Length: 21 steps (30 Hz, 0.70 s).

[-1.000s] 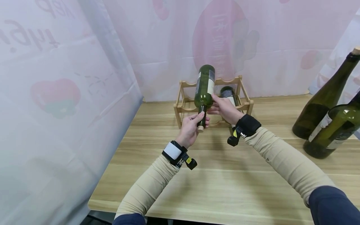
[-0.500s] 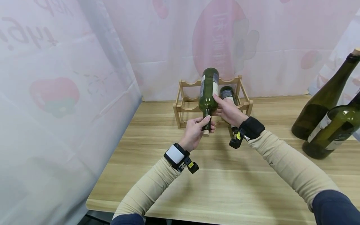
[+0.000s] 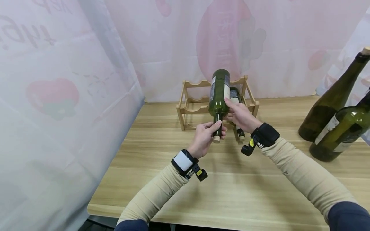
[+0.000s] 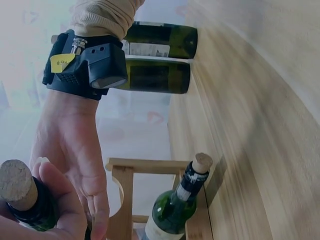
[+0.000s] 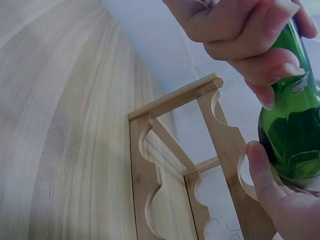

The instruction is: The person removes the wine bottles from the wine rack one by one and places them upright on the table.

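A green corked wine bottle (image 3: 220, 96) is tilted above the wooden wine rack (image 3: 195, 110), base toward the back and neck toward me. My left hand (image 3: 202, 138) grips its neck just behind the cork (image 4: 19, 185), thumb on top. On the bottle's right side, my right hand (image 3: 242, 116) holds the body near the shoulder; its thumb shows on the glass in the right wrist view and its fingers go underneath. Another corked wine bottle (image 3: 234, 94) lies low in the rack at the right, partly hidden by my right hand.
Two dark green bottles, a taller one (image 3: 323, 110) and a labelled one (image 3: 341, 130), stand on the wooden table (image 3: 231, 192) at the right. A printed pale curtain (image 3: 162, 64) hangs behind the rack and down the left side.
Both hands have carried the bottle to the right across the rack, from its middle toward the bottle lying there. The grip looks the same.
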Each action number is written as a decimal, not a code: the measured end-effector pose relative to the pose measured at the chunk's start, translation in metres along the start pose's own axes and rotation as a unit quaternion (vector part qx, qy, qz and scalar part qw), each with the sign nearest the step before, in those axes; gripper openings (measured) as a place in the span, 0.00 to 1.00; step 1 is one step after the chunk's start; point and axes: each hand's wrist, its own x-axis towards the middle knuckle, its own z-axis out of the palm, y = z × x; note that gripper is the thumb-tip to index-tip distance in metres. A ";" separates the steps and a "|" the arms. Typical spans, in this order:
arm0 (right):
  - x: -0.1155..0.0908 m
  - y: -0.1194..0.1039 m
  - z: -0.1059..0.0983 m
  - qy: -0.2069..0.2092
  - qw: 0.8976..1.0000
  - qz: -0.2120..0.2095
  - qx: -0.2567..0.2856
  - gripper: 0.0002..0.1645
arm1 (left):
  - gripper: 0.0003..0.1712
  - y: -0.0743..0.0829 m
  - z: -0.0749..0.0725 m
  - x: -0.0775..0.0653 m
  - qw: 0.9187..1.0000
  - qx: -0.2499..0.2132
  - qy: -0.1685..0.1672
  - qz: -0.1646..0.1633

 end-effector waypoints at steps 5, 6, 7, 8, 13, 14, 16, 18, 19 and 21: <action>-0.006 -0.002 -0.001 0.016 1.000 0.009 0.007 0.43 | 0.18 -0.001 0.006 -0.001 1.000 -0.002 -0.007 -0.003; -0.007 -0.002 -0.001 0.018 1.000 0.010 0.008 0.42 | 0.18 -0.001 0.007 -0.002 1.000 -0.002 -0.008 -0.002; -0.008 -0.002 -0.002 0.018 1.000 0.011 0.008 0.42 | 0.18 -0.002 0.007 -0.002 1.000 -0.001 -0.009 -0.002; -0.009 -0.002 -0.002 0.018 1.000 0.012 0.008 0.42 | 0.18 -0.002 0.008 -0.003 1.000 0.000 -0.008 -0.002; -0.012 -0.001 -0.005 0.014 1.000 0.007 0.022 0.38 | 0.19 -0.003 0.011 -0.005 1.000 0.003 -0.008 -0.007; -0.013 -0.001 -0.005 0.013 1.000 0.005 0.025 0.37 | 0.19 -0.004 0.012 -0.005 1.000 0.003 -0.009 -0.008; -0.014 -0.001 -0.006 0.013 0.999 0.002 0.031 0.35 | 0.18 -0.004 0.012 -0.005 1.000 0.004 -0.010 -0.010; -0.016 -0.001 -0.007 0.013 0.999 -0.001 0.032 0.36 | 0.18 -0.004 0.013 -0.006 1.000 0.008 -0.013 -0.011; -0.016 -0.001 -0.008 0.012 0.999 -0.002 0.031 0.37 | 0.18 -0.005 0.014 -0.006 1.000 0.009 -0.015 -0.012; -0.017 -0.001 -0.009 0.011 1.000 -0.002 0.028 0.39 | 0.17 -0.005 0.015 -0.007 1.000 0.012 -0.017 -0.014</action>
